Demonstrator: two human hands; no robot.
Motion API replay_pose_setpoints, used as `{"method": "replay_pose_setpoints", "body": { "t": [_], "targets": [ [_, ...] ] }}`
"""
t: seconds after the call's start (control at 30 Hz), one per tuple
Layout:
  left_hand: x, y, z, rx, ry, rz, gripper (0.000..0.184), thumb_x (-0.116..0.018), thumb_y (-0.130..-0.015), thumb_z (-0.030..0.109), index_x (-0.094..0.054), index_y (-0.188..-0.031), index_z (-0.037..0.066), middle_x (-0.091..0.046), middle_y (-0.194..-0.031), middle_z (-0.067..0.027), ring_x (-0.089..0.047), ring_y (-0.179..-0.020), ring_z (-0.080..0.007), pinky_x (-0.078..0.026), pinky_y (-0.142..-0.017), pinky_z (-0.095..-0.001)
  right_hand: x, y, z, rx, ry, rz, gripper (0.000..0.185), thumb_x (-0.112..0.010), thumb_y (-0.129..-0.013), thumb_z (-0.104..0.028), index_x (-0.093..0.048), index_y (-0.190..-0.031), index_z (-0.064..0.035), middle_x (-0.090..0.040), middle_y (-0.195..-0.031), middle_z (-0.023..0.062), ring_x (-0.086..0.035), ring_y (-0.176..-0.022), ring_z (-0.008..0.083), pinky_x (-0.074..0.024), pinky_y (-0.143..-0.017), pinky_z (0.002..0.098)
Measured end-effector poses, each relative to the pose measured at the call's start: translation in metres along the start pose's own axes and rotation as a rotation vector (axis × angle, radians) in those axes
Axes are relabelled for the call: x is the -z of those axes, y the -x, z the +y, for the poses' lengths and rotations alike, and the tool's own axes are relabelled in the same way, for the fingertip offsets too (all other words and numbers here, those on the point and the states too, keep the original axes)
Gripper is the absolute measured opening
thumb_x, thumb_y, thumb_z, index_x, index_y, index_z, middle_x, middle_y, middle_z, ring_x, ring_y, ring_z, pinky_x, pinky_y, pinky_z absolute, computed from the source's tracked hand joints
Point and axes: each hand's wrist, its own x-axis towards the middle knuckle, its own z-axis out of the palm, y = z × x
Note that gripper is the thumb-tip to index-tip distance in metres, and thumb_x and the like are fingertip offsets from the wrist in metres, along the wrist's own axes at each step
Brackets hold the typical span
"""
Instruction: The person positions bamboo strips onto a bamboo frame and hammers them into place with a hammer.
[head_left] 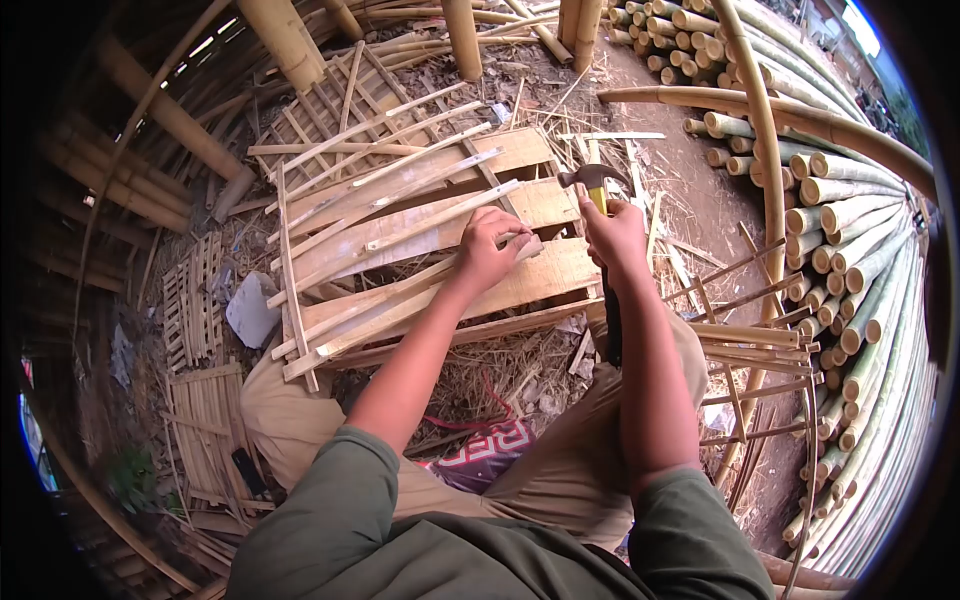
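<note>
My right hand (615,238) is closed around a claw hammer (597,190) with a dark head and a yellow-and-black handle, held upright at the right end of a low wooden work frame (545,270). Across that frame lie several long, thin bamboo slats (400,278). My left hand (489,246) rests over the nearer slats, its fingers pinched at the end of one slat; whether a nail is also between them cannot be made out. At the frame's left end, a crosspiece (289,270) runs beneath or against the slat ends.
Stacked bamboo poles (865,270) fill the right side. A slatted panel (330,120) leans behind the frame, and bamboo posts (462,40) stand at the back. Loose strips (755,345) lie near my right knee. A pale slab (252,310) sits at left.
</note>
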Motion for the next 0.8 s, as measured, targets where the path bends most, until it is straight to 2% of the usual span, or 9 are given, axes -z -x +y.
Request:
{"method": "replay_pose_setpoints", "body": {
  "t": [0.13,0.2,0.5,0.57,0.6,0.8],
  "targets": [
    [0.001,0.0,-0.004,-0.023,0.007,-0.03,0.008,-0.078,-0.078,0.011,-0.073,-0.082,0.006,-0.069,-0.092,-0.0053,-0.059,-0.099,-0.0228,-0.047,-0.09,-0.0349,0.004,-0.001,0.0,-0.008,-0.022,-0.005,0.036,-0.067,-0.09,-0.027,-0.056,-0.068,-0.0005,-0.052,-0.052,0.0039,-0.047,-0.039,0.0119,-0.0351,-0.037,0.0302],
    [0.001,0.0,-0.004,0.005,0.018,-0.049,0.01,-0.078,-0.077,0.011,-0.073,-0.083,0.005,-0.069,-0.095,-0.0066,-0.059,-0.101,-0.0253,-0.047,-0.091,-0.0361,0.004,0.002,-0.004,-0.014,-0.02,0.001,0.036,-0.067,-0.09,-0.027,-0.056,-0.07,-0.0002,-0.053,-0.052,0.0039,-0.048,-0.04,0.0118,-0.0353,-0.037,0.0299],
    [-0.004,0.005,-0.005,-0.016,0.017,-0.076,0.01,-0.078,-0.078,0.012,-0.074,-0.084,0.005,-0.069,-0.091,-0.0072,-0.059,-0.098,-0.0261,-0.048,-0.088,-0.0369,0.008,0.001,-0.003,-0.038,-0.031,-0.002,0.034,-0.066,-0.091,-0.028,-0.059,-0.075,0.0007,-0.054,-0.056,0.0034,-0.048,-0.041,0.0109,-0.036,-0.037,0.0288],
    [-0.005,0.007,-0.005,-0.021,0.007,-0.081,0.01,-0.078,-0.078,0.012,-0.074,-0.084,0.005,-0.069,-0.09,-0.0072,-0.059,-0.097,-0.0263,-0.049,-0.087,-0.0371,0.012,-0.001,-0.004,-0.082,-0.115,-0.024,0.028,-0.066,-0.093,-0.027,-0.056,-0.085,-0.0018,-0.048,-0.056,-0.001,-0.04,-0.039,0.007,-0.0278,-0.035,0.0239],
    [-0.005,0.007,-0.004,-0.029,-0.005,-0.085,0.009,-0.078,-0.078,0.011,-0.074,-0.084,0.005,-0.069,-0.089,-0.0073,-0.06,-0.096,-0.0264,-0.049,-0.087,-0.0372,0.016,-0.003,-0.005,-0.085,-0.147,-0.014,0.027,-0.066,-0.093,-0.026,-0.055,-0.087,-0.0021,-0.047,-0.056,-0.0014,-0.039,-0.039,0.0065,-0.0266,-0.035,0.0236],
    [-0.007,0.009,-0.003,-0.017,0.01,-0.06,0.01,-0.078,-0.078,0.012,-0.075,-0.084,0.005,-0.069,-0.088,-0.0075,-0.061,-0.094,-0.0256,-0.049,-0.085,-0.0372,0.044,-0.005,-0.011,-0.092,-0.269,0.067,0.025,-0.066,-0.092,-0.025,-0.054,-0.086,-0.0032,-0.049,-0.057,0.0007,-0.042,-0.04,0.0078,-0.0281,-0.034,0.0228]
  ]
}}
